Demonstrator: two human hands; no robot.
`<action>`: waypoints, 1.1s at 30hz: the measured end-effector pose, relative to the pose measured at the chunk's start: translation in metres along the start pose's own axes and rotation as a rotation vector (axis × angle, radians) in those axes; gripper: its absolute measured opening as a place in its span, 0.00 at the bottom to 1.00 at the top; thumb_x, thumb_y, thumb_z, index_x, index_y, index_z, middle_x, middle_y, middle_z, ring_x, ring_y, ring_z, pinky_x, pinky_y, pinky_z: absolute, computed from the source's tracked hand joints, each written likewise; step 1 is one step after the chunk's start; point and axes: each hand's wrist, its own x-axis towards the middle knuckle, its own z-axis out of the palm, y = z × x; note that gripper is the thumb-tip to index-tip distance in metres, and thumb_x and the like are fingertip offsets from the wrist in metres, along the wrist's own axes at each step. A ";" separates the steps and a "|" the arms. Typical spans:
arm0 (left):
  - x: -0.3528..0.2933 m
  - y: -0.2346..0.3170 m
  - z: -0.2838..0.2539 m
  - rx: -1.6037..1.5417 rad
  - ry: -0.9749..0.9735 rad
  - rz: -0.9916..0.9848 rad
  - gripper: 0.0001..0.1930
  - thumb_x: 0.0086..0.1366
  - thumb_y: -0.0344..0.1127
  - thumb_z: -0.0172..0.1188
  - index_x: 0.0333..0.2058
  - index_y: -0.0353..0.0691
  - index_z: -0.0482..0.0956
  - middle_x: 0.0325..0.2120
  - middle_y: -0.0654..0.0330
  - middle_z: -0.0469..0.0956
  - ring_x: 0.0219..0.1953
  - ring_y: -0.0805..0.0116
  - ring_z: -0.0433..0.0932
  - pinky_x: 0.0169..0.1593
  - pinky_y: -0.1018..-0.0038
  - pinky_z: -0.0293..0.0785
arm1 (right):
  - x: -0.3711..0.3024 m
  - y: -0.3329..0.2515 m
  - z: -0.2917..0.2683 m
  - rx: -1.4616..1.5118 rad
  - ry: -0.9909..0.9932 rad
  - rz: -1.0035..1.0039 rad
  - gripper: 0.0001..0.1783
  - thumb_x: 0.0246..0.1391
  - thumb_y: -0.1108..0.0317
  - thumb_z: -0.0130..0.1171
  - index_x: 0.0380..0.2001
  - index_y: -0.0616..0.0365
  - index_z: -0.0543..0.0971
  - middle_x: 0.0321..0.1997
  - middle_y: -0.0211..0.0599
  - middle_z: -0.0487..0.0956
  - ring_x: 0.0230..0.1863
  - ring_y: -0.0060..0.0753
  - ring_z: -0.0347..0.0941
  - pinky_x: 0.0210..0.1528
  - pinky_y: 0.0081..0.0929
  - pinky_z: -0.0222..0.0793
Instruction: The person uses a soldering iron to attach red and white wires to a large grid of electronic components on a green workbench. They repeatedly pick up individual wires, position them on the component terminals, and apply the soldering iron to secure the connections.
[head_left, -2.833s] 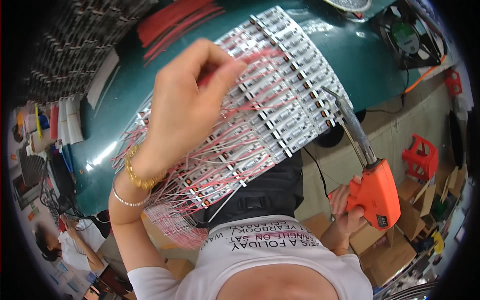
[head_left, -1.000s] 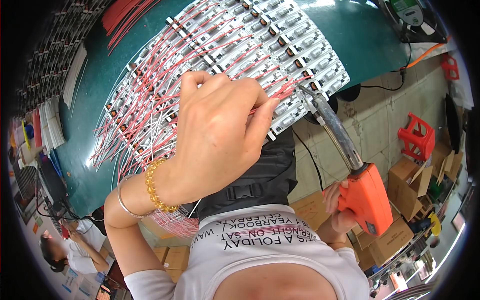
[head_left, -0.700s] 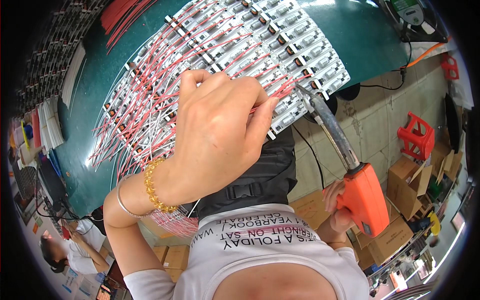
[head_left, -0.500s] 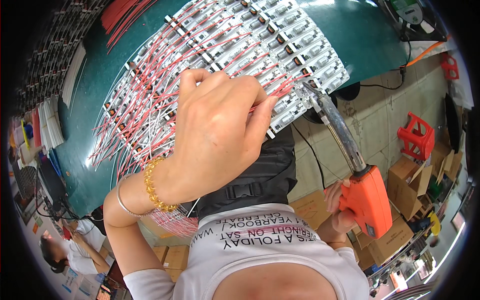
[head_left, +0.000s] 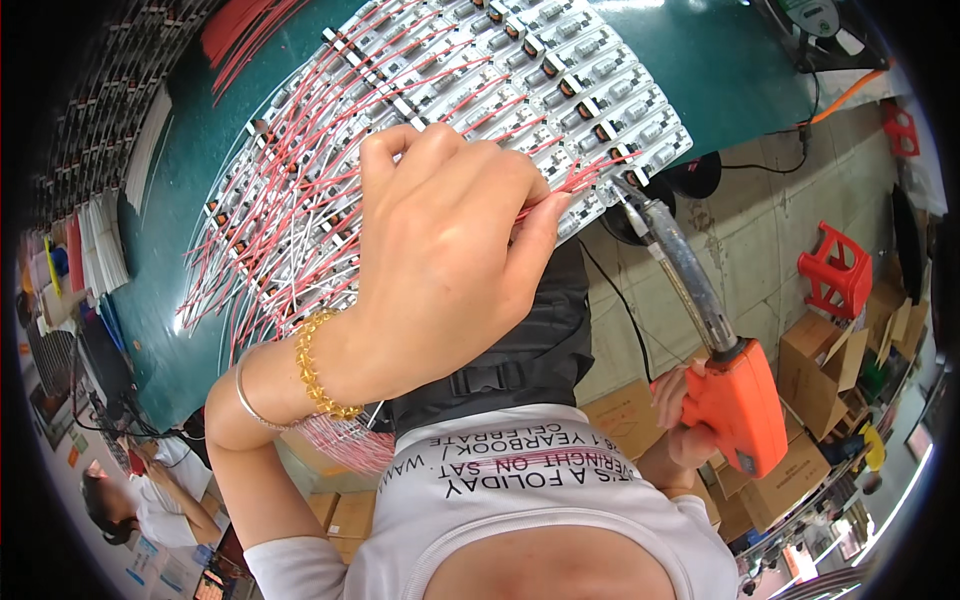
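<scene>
A large panel of small white circuit boards (head_left: 655, 125) lies on the green table, each board carrying tiny components. Red wires (head_left: 330, 130) and white ones spread across its left part. Over the panel is my left hand (head_left: 445, 240), closed, with thumb and fingertips pinching thin red wires near the right edge. My right hand (head_left: 682, 420) is wrapped round the handle of an orange soldering gun (head_left: 740, 405). Its long metal barrel reaches up to the panel's right edge, where the tip is beside the pinched wire ends. Whether the tip touches a board I cannot tell.
The green table (head_left: 710, 85) has a bundle of red wires (head_left: 240, 35) at the back left. A device with a display (head_left: 815, 20) is at the back right. Cardboard boxes (head_left: 815, 355) and a red stool (head_left: 835, 270) stand on the floor to the right. Another person (head_left: 160, 490) sits at lower left.
My left hand has shifted slightly right with the red wires. The panel has slid a little up and left. The soldering gun's tip has moved slightly and stays by the panel's edge.
</scene>
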 end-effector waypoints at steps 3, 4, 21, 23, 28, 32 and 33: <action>0.000 0.001 0.000 0.006 -0.014 0.000 0.06 0.53 0.28 0.69 0.24 0.42 0.78 0.20 0.66 0.72 0.26 0.66 0.69 0.41 0.69 0.59 | 0.003 -0.004 -0.004 -0.104 -0.047 0.045 0.31 0.56 0.35 0.49 0.26 0.56 0.67 0.13 0.24 0.66 0.16 0.26 0.64 0.25 0.25 0.62; 0.001 0.001 0.000 0.005 -0.018 0.005 0.06 0.53 0.28 0.69 0.24 0.42 0.78 0.20 0.66 0.72 0.26 0.66 0.69 0.41 0.69 0.59 | 0.004 -0.006 -0.003 -0.128 -0.043 0.059 0.31 0.57 0.36 0.47 0.19 0.54 0.66 0.13 0.25 0.66 0.17 0.28 0.65 0.25 0.25 0.62; 0.001 0.003 0.003 0.052 0.005 0.024 0.07 0.52 0.28 0.69 0.23 0.43 0.78 0.18 0.66 0.72 0.25 0.66 0.69 0.41 0.69 0.61 | -0.001 -0.003 0.002 -0.083 0.031 0.028 0.35 0.55 0.35 0.52 0.42 0.61 0.68 0.13 0.22 0.65 0.16 0.22 0.62 0.24 0.24 0.63; 0.001 0.003 0.004 0.047 0.006 0.028 0.07 0.51 0.28 0.69 0.22 0.43 0.78 0.18 0.66 0.72 0.26 0.66 0.69 0.42 0.69 0.61 | 0.001 -0.003 0.008 0.007 0.054 0.014 0.46 0.53 0.31 0.54 0.56 0.66 0.67 0.12 0.20 0.64 0.13 0.19 0.60 0.22 0.22 0.62; 0.004 -0.002 -0.001 -0.011 0.083 0.058 0.07 0.51 0.26 0.69 0.22 0.42 0.78 0.18 0.66 0.72 0.27 0.66 0.71 0.42 0.70 0.62 | 0.002 -0.005 0.011 0.170 0.101 -0.030 0.47 0.53 0.31 0.53 0.57 0.66 0.66 0.12 0.20 0.64 0.12 0.19 0.60 0.21 0.22 0.61; 0.002 0.006 -0.002 -0.105 -0.022 -0.021 0.07 0.51 0.27 0.69 0.22 0.42 0.77 0.20 0.65 0.72 0.28 0.66 0.70 0.42 0.69 0.61 | -0.004 0.002 0.004 0.190 0.097 -0.082 0.47 0.54 0.31 0.52 0.57 0.66 0.66 0.12 0.20 0.64 0.12 0.19 0.60 0.22 0.22 0.61; 0.002 0.007 0.000 -0.078 -0.034 -0.007 0.07 0.51 0.27 0.68 0.22 0.42 0.77 0.21 0.65 0.72 0.28 0.66 0.70 0.42 0.69 0.60 | -0.002 -0.002 0.006 0.172 0.072 -0.090 0.47 0.54 0.31 0.52 0.56 0.66 0.66 0.12 0.20 0.64 0.12 0.19 0.60 0.22 0.22 0.61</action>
